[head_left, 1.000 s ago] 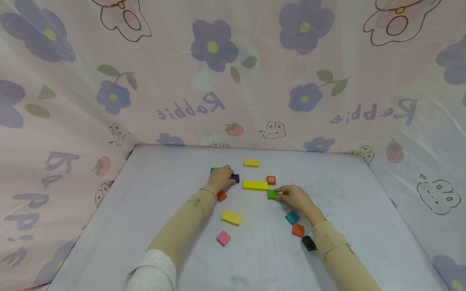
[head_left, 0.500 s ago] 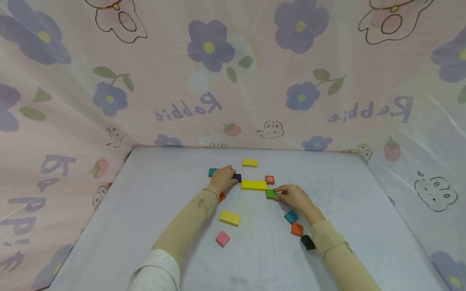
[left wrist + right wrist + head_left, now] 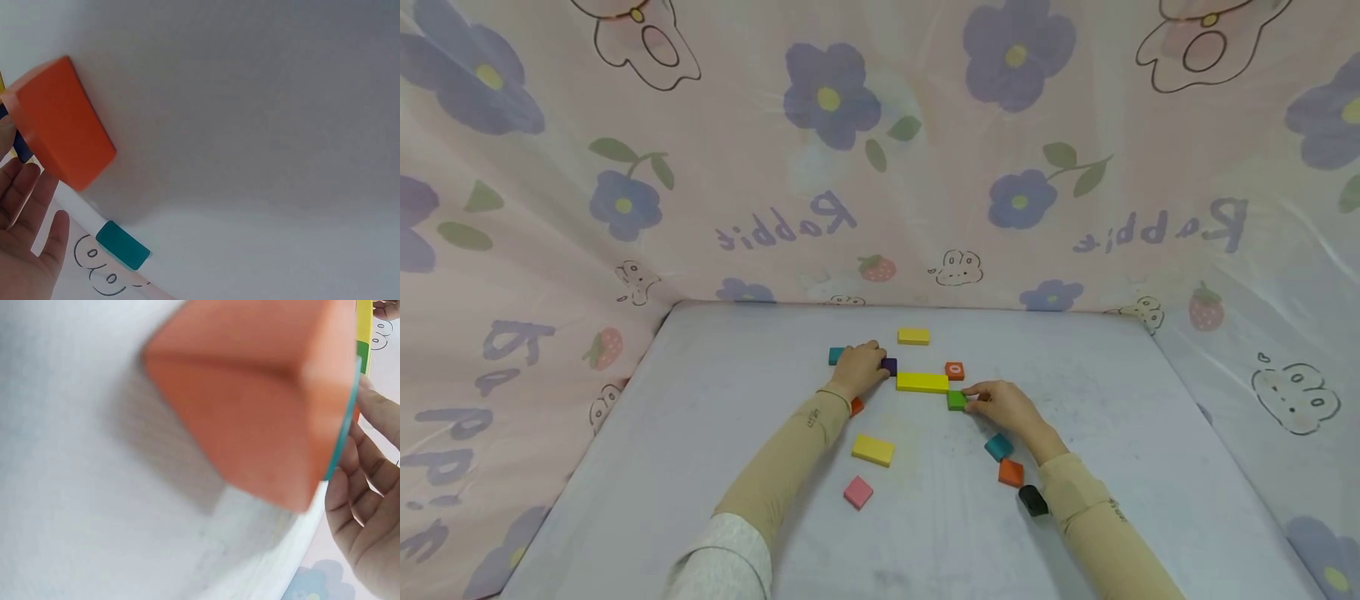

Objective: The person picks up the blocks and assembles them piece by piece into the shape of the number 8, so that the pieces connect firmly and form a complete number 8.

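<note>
In the head view, a long yellow block [image 3: 922, 382] lies mid-table. My left hand [image 3: 857, 369] pinches a small dark purple block [image 3: 890, 367] against its left end; only part of that block shows. At the right end, my right hand [image 3: 1003, 405] holds a green block [image 3: 957, 401] between thumb and fingers, touching the yellow block's near corner. An orange block with a ring mark [image 3: 954, 371] sits just behind that end. By the left hand are a teal block [image 3: 836, 356] and a partly covered orange block [image 3: 856, 407], which looms large in the left wrist view.
Farther back lies a yellow block [image 3: 913, 337]. Nearer are another yellow block [image 3: 873, 450] and a pink block [image 3: 858, 492]. Beside the right forearm lie a teal block [image 3: 998, 447], an orange block [image 3: 1011, 472] and a black block [image 3: 1033, 500]. Patterned fabric [image 3: 880, 167] rises behind the table.
The purple block in my left hand has slid slightly right, closing the small gap to the long yellow block. The right hand and green block have barely moved; the head view has shifted slightly.
</note>
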The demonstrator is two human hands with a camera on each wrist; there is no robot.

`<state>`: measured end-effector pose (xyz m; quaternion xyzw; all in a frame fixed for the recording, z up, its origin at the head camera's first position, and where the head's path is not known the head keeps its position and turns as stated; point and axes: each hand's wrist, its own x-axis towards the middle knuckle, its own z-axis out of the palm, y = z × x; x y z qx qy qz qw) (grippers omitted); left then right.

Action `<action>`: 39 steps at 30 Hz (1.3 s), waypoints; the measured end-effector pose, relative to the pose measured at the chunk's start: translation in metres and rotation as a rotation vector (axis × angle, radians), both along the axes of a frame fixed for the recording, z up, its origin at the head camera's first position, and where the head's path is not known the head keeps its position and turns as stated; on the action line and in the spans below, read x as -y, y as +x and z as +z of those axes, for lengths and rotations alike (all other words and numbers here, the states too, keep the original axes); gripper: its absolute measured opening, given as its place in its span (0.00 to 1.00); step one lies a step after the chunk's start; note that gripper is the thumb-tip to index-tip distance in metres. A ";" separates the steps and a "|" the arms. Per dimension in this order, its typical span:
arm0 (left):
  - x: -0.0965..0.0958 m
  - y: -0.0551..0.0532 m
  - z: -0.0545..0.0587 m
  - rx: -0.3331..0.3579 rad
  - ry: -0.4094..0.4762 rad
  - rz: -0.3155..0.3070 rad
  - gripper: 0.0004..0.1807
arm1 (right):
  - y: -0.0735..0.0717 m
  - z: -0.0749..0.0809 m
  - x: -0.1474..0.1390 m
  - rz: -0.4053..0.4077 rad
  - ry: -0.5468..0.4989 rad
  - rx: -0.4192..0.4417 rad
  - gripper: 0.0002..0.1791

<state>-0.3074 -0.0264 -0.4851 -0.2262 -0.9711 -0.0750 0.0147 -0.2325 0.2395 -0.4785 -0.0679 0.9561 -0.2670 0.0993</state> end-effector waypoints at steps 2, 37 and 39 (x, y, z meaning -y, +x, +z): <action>-0.001 0.000 0.000 -0.003 -0.005 -0.002 0.21 | 0.000 -0.001 0.000 -0.004 0.000 0.005 0.17; 0.030 0.035 0.024 -0.003 0.197 0.017 0.19 | 0.002 -0.002 -0.002 -0.005 -0.025 -0.002 0.18; 0.033 0.041 0.027 0.012 0.180 0.029 0.20 | 0.002 -0.002 -0.003 -0.010 -0.026 0.004 0.18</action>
